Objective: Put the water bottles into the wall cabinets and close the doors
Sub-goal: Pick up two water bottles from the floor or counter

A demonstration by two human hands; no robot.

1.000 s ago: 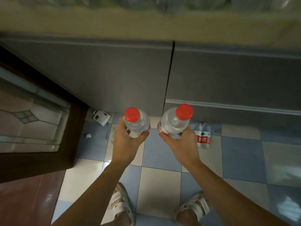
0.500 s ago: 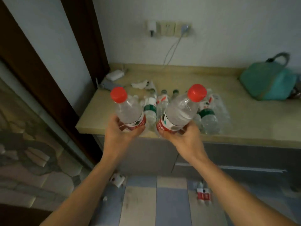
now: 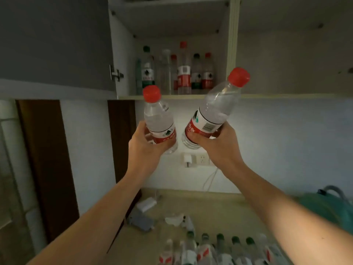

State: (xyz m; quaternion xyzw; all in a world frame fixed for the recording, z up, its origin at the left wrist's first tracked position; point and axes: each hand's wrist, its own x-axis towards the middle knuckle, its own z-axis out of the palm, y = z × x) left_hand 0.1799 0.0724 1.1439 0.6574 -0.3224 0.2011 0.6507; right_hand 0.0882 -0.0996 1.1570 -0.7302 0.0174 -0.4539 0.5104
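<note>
A: Where does the shelf lie from the two bottles?

B: Above and beyond them. The left hand (image 3: pixel 145 148) grips the left bottle (image 3: pixel 159 121) round its lower body, and the bottle's cap sits just under the front edge of the wall cabinet's lower shelf (image 3: pixel 172 96). The right hand (image 3: pixel 219 148) is wrapped round the base of the right bottle (image 3: pixel 214 113), whose cap already overlaps the shelf edge near the cabinet's central divider (image 3: pixel 232 44).

A: And the axes?

B: The left one stands nearly upright. The right one leans, cap tipped up and to the right, so I judge it needs straightening before it can stand on the shelf.

A: Which goes in first?

B: The right bottle's cap is higher, but the left is better lined up with the open left compartment, where a row of stored bottles (image 3: pixel 183 73) stands at the back. Free room lies in front of that row.

A: How do the bottles look?

B: Clear plastic, red caps, red-and-white labels, apparently full. More bottles (image 3: pixel 219 249) wait on the worktop (image 3: pixel 210 203) below, and the cabinet door (image 3: pixel 57 41) is swung open on the left, so much remains.
</note>
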